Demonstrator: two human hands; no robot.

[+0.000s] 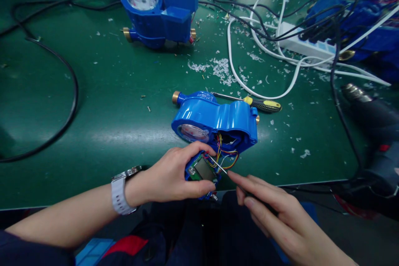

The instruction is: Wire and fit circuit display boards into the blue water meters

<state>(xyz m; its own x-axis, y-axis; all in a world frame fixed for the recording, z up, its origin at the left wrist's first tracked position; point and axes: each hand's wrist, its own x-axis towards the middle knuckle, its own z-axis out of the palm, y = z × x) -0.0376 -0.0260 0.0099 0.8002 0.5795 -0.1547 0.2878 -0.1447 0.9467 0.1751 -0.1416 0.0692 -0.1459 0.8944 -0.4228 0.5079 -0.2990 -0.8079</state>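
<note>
My left hand is closed round a green circuit board with a small grey display, set in a blue housing. Colored wires run from the board into the open compartment of a blue water meter lying just beyond it on the bench. My right hand grips a slim tool with a thin bright metal shaft. Its tip reaches the upper edge of the board, by the wires; most of its dark handle is hidden in my fingers. Behind the meter lies a yellow and black screwdriver.
Another blue meter stands at the back. White cable loops to a power strip, near piled blue parts. Plastic scraps and small screws litter the green bench. A dark power tool lies right.
</note>
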